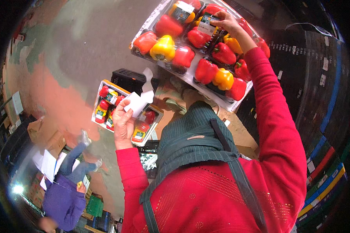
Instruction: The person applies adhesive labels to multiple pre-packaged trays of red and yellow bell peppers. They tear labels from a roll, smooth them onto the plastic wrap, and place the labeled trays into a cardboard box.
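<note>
My left hand grips a curling white strip of label paper between thumb and fingers. Out ahead, my right hand reaches over a white-rimmed tray of pepper packs, fingers drawn together at the edge of a white label. That label lies on a clear pack of peppers; whether it is fully stuck down I cannot tell. Around it are several more clear packs of red and yellow peppers, such as the red-and-yellow pack nearest me. A dark printed label shows on the far-left pack.
Below my left hand stand smaller-looking white boxes of pepper packs beside a black crate. Stacked dark crates line the right side. At lower left a person in a purple top works near cardboard boxes and a green crate.
</note>
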The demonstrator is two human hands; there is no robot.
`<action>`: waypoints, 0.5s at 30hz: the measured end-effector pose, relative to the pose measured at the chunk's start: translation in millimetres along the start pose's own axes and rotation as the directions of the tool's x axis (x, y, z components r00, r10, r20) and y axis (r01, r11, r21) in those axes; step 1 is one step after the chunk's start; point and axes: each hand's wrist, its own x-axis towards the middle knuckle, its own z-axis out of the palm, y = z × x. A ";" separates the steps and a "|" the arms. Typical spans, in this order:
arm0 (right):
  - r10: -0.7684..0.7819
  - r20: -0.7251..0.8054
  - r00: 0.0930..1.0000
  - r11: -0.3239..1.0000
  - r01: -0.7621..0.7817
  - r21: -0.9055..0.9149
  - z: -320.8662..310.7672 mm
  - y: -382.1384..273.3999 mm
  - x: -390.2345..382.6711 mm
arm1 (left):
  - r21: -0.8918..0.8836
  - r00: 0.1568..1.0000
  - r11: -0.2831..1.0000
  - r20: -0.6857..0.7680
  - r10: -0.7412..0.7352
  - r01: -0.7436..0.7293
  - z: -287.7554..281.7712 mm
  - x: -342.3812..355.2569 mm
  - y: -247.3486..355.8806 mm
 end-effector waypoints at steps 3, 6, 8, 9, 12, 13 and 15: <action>-0.207 -0.085 0.975 0.920 0.164 -0.357 3.6 -2.5 2.5 | 0.013 0.999 1.000 -0.040 -0.025 0.026 5.5 1.2 -1.6; -0.235 -0.167 0.957 0.782 0.084 -0.617 12.4 -16.6 -8.0 | 0.043 0.999 0.999 -0.049 -0.022 0.025 9.1 2.4 -4.0; -0.180 -0.191 0.965 0.752 0.010 -0.659 20.4 -26.8 -18.3 | 0.057 0.998 0.998 -0.058 0.004 -0.001 9.2 3.0 -7.1; -0.219 -0.244 0.945 0.699 -0.022 -0.714 25.2 -30.6 -23.4 | 0.061 0.998 0.998 -0.062 0.030 -0.026 8.5 3.5 -8.8; -0.323 -0.363 0.874 0.557 -0.134 -0.819 35.2 -37.7 -29.8 | 0.040 0.997 0.998 -0.059 0.050 -0.048 3.9 3.5 -9.8; -0.335 -0.390 0.858 0.527 -0.173 -0.832 36.3 -38.5 -29.5 | 0.024 0.998 0.999 -0.047 0.048 -0.047 2.7 2.6 -8.8; -0.544 -0.317 0.776 0.452 -0.047 -0.891 36.2 -37.7 -26.8 | 0.010 0.997 1.000 -0.078 -0.005 0.006 2.0 0.4 -5.1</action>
